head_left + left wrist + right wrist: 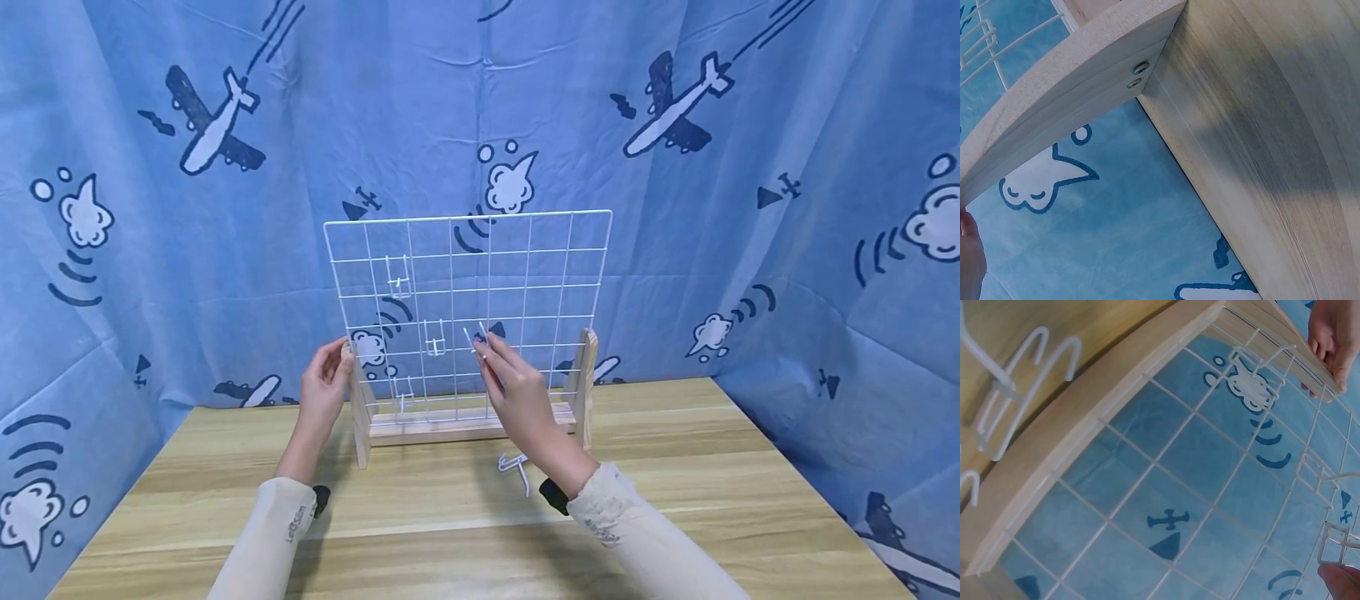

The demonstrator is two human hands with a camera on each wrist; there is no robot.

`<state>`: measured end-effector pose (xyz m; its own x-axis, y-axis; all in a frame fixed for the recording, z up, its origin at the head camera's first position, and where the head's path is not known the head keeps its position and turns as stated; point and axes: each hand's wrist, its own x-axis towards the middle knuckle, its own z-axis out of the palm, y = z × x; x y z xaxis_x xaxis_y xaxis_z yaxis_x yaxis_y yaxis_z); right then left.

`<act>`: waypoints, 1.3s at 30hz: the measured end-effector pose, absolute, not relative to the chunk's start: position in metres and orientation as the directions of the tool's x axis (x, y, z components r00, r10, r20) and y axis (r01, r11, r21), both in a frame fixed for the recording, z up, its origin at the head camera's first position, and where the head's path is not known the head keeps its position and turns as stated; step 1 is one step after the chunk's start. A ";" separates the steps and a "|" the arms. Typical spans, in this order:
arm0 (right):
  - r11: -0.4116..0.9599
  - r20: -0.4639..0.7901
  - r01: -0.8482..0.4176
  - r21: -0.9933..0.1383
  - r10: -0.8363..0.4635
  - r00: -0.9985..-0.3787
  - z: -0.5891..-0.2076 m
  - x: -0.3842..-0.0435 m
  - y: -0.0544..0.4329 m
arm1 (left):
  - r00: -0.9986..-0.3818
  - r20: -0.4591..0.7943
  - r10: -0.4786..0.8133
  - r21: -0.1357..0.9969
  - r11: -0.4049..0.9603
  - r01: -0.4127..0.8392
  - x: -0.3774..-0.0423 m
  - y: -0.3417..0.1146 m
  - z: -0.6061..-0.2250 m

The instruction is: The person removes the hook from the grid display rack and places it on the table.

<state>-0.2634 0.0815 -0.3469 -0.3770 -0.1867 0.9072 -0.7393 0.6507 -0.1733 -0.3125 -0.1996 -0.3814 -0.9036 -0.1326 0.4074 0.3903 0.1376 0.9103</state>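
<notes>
Right grip (521, 392) pinching one hook (1335, 540), left grip (322, 387) holding one wooden post (360, 421), three hung hooks (399, 287) (435, 345) (402, 396)

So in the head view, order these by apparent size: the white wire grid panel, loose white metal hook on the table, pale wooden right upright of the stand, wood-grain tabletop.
Largest to smallest:
Wood-grain tabletop
White wire grid panel
Pale wooden right upright
Loose white metal hook

A wood-grained table (420, 525) bears a pale wooden rack stand (435, 435) and, before it, at least one white hook (515, 463).
</notes>
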 end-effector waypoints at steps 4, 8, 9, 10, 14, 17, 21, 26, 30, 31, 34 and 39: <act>0.658 0.896 -0.734 -0.165 -0.211 -0.390 -0.352 -0.262 0.083 | -0.900 0.417 -0.129 0.907 0.131 0.401 -0.312 -0.199 -0.381; 0.659 0.893 -0.736 -0.155 -0.225 -0.389 -0.357 -0.262 0.085 | -0.901 0.415 -0.126 0.908 0.126 0.401 -0.312 -0.200 -0.381; 0.659 0.893 -0.737 -0.153 -0.227 -0.388 -0.358 -0.262 0.086 | -0.901 0.414 -0.126 0.908 0.125 0.400 -0.312 -0.200 -0.381; 0.659 0.893 -0.737 -0.150 -0.229 -0.387 -0.359 -0.262 0.086 | -0.901 0.414 -0.126 0.908 0.125 0.400 -0.312 -0.200 -0.381; 0.653 0.889 -0.743 -0.148 -0.241 -0.389 -0.362 -0.263 0.086 | -0.903 0.411 -0.127 0.909 0.128 0.396 -0.312 -0.200 -0.381; 0.651 0.884 -0.745 -0.146 -0.252 -0.393 -0.366 -0.263 0.088 | -0.905 0.406 -0.129 0.911 0.134 0.390 -0.312 -0.201 -0.382; 0.653 0.875 -0.744 -0.143 -0.267 -0.403 -0.371 -0.263 0.089 | -0.912 0.391 -0.124 0.917 0.133 0.375 -0.312 -0.201 -0.381; 0.660 0.845 -0.736 -0.152 -0.299 -0.442 -0.375 -0.262 0.089 | -0.913 0.388 -0.125 0.918 0.134 0.372 -0.313 -0.201 -0.380; 0.664 0.822 -0.735 -0.135 -0.339 -0.458 -0.378 -0.261 0.089 | -0.911 0.391 -0.129 0.916 0.144 0.373 -0.313 -0.201 -0.380; 0.665 0.819 -0.736 -0.128 -0.348 -0.457 -0.378 -0.261 0.089 | -0.912 0.389 -0.128 0.917 0.145 0.371 -0.313 -0.201 -0.380; 0.661 0.812 -0.743 -0.103 -0.375 -0.447 -0.381 -0.262 0.089 | -0.915 0.384 -0.125 0.919 0.142 0.367 -0.312 -0.201 -0.380; 0.633 0.811 -0.772 -0.061 -0.420 -0.409 -0.384 -0.263 0.090 | -0.917 0.380 -0.120 0.921 0.138 0.363 -0.311 -0.200 -0.379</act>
<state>-0.2626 0.0901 -0.3843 -0.4085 -0.4197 0.8106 -0.7715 0.6332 -0.0610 -0.3107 -0.2003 -0.3792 -0.9172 -0.1204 0.3797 0.3632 0.1385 0.9214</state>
